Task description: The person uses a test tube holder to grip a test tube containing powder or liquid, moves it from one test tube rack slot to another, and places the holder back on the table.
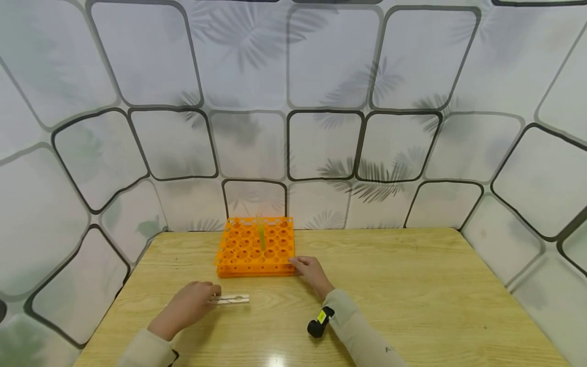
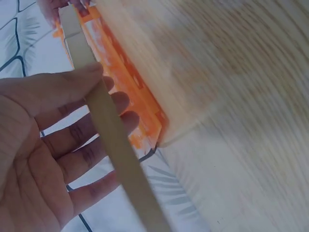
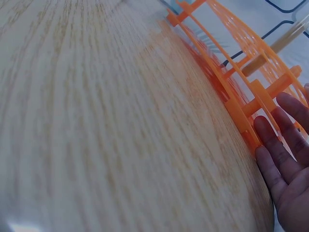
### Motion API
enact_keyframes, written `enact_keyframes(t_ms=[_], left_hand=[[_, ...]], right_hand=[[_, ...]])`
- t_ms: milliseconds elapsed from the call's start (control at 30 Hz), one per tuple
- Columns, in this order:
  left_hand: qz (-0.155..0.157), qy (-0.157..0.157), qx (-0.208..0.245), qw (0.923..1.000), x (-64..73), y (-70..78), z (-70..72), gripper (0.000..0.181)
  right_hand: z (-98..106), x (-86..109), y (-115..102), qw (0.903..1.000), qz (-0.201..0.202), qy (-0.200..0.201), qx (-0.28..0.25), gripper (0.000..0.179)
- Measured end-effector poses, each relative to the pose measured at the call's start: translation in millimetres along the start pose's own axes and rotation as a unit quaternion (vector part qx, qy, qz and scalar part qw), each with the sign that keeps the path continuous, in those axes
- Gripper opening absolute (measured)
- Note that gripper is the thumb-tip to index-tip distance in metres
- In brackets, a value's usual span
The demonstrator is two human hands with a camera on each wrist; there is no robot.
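In the head view, my left hand [image 1: 192, 306] pinches a wooden test tube holder [image 1: 234, 299] over the table, left of and nearer than the orange test tube rack [image 1: 254, 272]. The left wrist view shows the thumb laid along the holder [image 2: 116, 130], with fingers behind it. My right hand [image 1: 314, 274] is at the rack's front right corner. Its fingers [image 3: 275, 157] reach nearly straight to the rack's end in the right wrist view, fingertips right at the orange frame; the thumb is hidden there. A test tube [image 1: 262, 235] with yellowish liquid stands upright in the rack.
The rack stands on a light wooden table [image 1: 403, 290], close to its back edge. A pale patterned curtain [image 1: 321, 148] rises behind and along both sides. A black wrist device [image 1: 319, 322] with a yellow label sits at the right sleeve.
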State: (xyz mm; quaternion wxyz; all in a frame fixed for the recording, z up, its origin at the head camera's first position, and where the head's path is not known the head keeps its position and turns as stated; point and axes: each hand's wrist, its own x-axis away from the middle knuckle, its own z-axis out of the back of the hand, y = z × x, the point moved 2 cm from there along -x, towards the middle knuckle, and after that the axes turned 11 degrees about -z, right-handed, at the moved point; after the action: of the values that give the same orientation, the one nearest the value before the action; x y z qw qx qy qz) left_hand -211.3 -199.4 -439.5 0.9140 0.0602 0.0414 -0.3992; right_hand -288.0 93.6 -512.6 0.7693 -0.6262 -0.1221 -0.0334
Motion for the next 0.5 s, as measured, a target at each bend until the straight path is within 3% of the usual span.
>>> enact_keyframes(t_ms=[500], left_hand=[[-0.054,0.042,0.039,0.9969,-7.1,12.2,8.2,0.02]], right_hand=[[-0.1,-0.6,0.0,0.9999,-0.012,0.002,0.007,0.039]])
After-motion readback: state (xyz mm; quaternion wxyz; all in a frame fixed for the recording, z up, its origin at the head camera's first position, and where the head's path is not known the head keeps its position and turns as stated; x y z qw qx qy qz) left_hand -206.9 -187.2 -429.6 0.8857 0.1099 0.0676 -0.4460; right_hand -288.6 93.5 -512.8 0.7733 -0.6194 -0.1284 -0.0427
